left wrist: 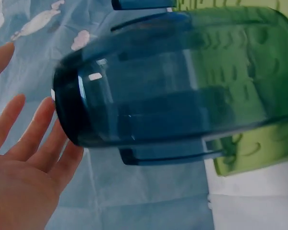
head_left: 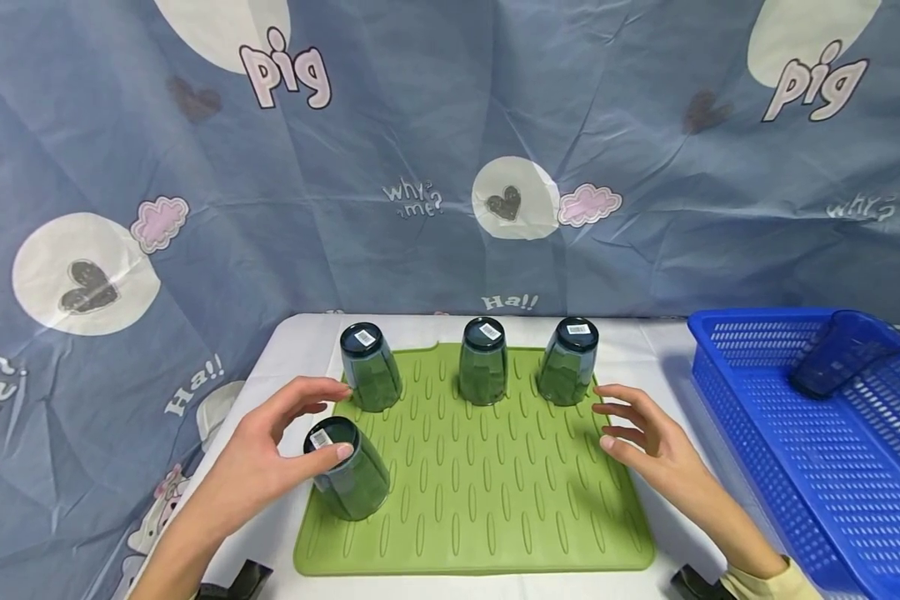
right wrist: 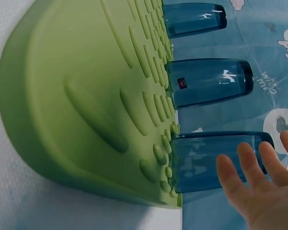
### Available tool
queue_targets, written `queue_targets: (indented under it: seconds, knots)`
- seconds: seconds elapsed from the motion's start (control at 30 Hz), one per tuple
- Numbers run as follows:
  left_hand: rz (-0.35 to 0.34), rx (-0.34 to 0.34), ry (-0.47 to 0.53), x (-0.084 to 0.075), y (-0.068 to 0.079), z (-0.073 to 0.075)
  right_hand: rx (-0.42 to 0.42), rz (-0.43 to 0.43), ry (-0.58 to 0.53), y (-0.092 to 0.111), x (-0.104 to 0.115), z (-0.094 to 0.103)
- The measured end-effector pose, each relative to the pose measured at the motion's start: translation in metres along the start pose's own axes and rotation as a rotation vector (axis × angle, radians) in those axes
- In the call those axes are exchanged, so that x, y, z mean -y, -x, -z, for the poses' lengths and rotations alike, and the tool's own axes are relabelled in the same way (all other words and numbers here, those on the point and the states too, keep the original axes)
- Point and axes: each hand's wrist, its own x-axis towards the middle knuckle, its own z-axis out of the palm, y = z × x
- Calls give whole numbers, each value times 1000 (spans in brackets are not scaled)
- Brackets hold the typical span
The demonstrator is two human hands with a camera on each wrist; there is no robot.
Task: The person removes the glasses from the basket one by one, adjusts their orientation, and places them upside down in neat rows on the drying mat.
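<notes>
My left hand hovers around the top of the front-left blue drinking glass, which stands upside down on a green ridged mat. Its fingers and thumb are spread; in the left wrist view the fingertips lie close to the glass base, and contact cannot be told. Three more upturned glasses line the mat's far side: a left one, a middle one and a right one. Near the mat's right edge, my right hand is held loosely apart from the right glass, with nothing in it.
To the right stands a blue plastic basket with another blue glass leaning inside, at its far end. A white tabletop lies under the mat. Behind it hangs a blue patterned cloth.
</notes>
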Motion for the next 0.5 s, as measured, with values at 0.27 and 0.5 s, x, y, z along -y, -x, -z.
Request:
queue_targets:
  seconds: [0.27, 0.5]
  knots:
    - [-35, 19, -31, -17, -7, -12, 7, 4, -14, -1, 1, -1]
    - [35, 28, -51, -26, -14, -26, 10, -4, -6, -1, 1, 0]
